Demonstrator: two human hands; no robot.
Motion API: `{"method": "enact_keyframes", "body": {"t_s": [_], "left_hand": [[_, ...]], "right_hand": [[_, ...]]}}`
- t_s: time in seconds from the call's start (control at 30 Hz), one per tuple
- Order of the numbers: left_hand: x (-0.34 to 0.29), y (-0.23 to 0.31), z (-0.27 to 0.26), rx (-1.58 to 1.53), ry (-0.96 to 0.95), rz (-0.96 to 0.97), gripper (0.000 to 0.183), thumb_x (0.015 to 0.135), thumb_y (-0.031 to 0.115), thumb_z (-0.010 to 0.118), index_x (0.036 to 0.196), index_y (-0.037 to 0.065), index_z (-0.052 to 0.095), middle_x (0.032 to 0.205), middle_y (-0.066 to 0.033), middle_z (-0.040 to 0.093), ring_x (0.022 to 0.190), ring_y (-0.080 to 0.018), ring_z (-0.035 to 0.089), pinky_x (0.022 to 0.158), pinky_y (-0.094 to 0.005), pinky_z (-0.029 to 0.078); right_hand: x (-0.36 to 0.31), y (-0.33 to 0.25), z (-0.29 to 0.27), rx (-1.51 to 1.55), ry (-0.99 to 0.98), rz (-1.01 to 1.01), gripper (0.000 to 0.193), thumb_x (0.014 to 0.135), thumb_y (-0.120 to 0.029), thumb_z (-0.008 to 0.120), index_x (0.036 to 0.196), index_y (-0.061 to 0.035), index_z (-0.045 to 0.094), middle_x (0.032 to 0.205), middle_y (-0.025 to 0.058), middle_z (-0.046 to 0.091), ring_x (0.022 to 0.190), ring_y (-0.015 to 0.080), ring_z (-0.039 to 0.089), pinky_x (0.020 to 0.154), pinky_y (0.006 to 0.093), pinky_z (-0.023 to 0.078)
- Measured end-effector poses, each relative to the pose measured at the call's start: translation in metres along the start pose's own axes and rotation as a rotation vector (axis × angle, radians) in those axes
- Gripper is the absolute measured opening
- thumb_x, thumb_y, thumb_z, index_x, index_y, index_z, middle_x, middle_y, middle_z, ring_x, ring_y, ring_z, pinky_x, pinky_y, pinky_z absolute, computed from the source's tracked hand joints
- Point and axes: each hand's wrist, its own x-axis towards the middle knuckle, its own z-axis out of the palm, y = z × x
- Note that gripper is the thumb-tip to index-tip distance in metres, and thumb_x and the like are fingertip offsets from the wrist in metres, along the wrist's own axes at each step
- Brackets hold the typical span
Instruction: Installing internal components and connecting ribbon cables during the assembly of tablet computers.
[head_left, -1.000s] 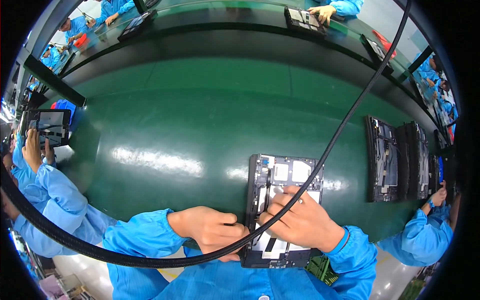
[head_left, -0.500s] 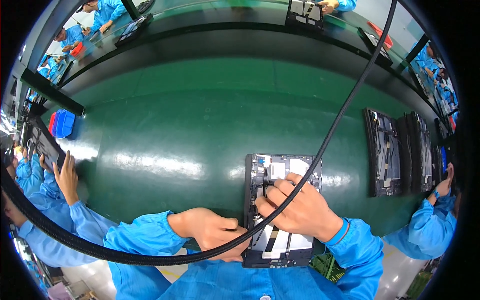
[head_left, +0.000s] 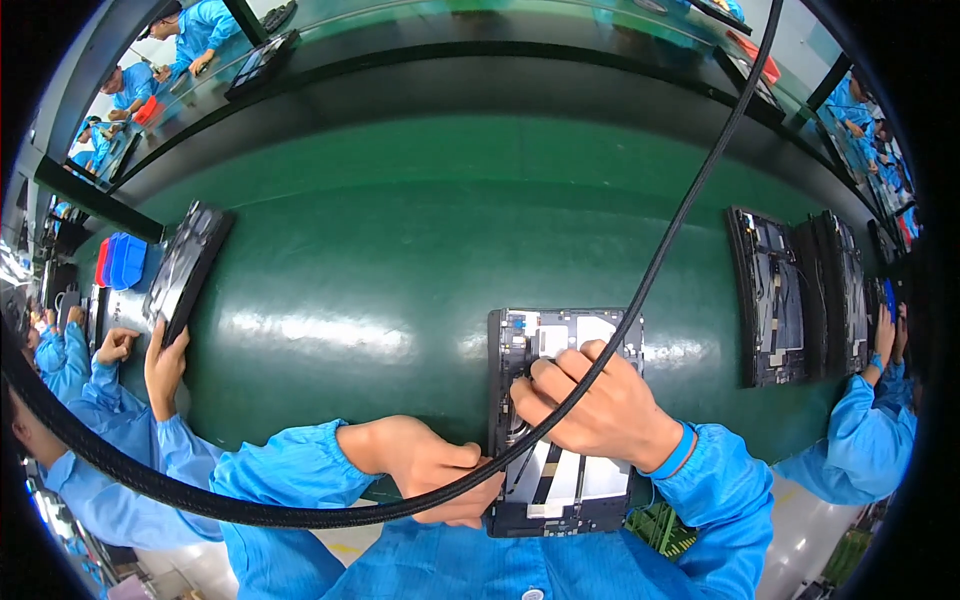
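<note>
An opened tablet [head_left: 600, 482] lies before me, its white battery panels, circuit boards and ribbon cables exposed in a black frame. My left hand [head_left: 425, 468] is curled closed at its lower left edge, gripping the frame; part of the fingers is behind the black cable. Over the upper middle of the tablet, my right hand [head_left: 598, 410] is bent with fingers pinched together against the inner parts. Whatever those fingertips hold is hidden. A thick black braided cable [head_left: 668, 240] crosses the view in front of both hands.
At left, a co-worker's hand [head_left: 165, 372] holds another tablet [head_left: 185, 270] near blue bins [head_left: 125, 262]. Opened tablets [head_left: 775, 300] stand at right, close to another person's hands [head_left: 884, 335]. A dark raised rail [head_left: 450, 85] runs along the green table's [head_left: 330, 240] far side.
The co-worker at left has brought a tablet rightward onto the table. The tablet and hand at the far top have gone from view. My right fingers have shifted slightly; my left hand stays put.
</note>
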Motion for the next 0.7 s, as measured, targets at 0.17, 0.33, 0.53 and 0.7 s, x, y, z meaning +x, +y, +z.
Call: {"method": "enact_keyframes", "body": {"t_s": [0.17,0.33,0.53,0.7], "left_hand": [[0.001,-0.003,0.004,-0.079,0.028,-0.053,0.040,0.108,0.037,0.066,0.083,0.006,0.070,0.088,-0.0071,0.068,0.080,-0.0227,0.065,0.068,-0.0374,0.050],[-0.007,-0.008,0.005,-0.159,-0.005,-0.106,0.037,0.104,0.035,0.071,0.084,0.003,0.072,0.090,-0.0109,0.069,0.080,-0.0267,0.067,0.066,-0.0380,0.048],[-0.012,-0.016,0.002,-0.171,0.004,-0.162,0.036,0.100,0.031,0.077,0.086,-0.002,0.074,0.090,-0.0153,0.071,0.080,-0.0280,0.067,0.066,-0.0380,0.049],[-0.012,-0.015,-0.005,-0.152,-0.057,-0.233,0.042,0.101,0.033,0.077,0.088,-0.007,0.073,0.092,-0.0182,0.074,0.080,-0.0291,0.068,0.067,-0.0384,0.053]], "right_hand": [[-0.003,-0.001,-0.004,-0.017,0.052,0.005,0.015,0.087,-0.019,0.073,0.101,-0.0144,0.075,0.092,-0.0017,0.066,0.091,0.0153,0.063,0.071,0.0317,0.044],[-0.003,-0.001,-0.004,-0.010,0.136,-0.001,0.015,0.084,-0.020,0.074,0.098,-0.0149,0.076,0.088,-0.0030,0.061,0.091,0.0156,0.061,0.073,0.0315,0.046],[-0.005,0.000,-0.003,0.010,0.128,0.020,0.018,0.083,-0.021,0.073,0.098,-0.0127,0.077,0.089,-0.0015,0.060,0.092,0.0171,0.061,0.077,0.0343,0.049],[-0.005,0.002,-0.006,0.067,0.042,0.056,0.028,0.077,-0.024,0.070,0.101,-0.0093,0.076,0.091,-0.0003,0.062,0.094,0.0189,0.063,0.080,0.0360,0.048]]}}
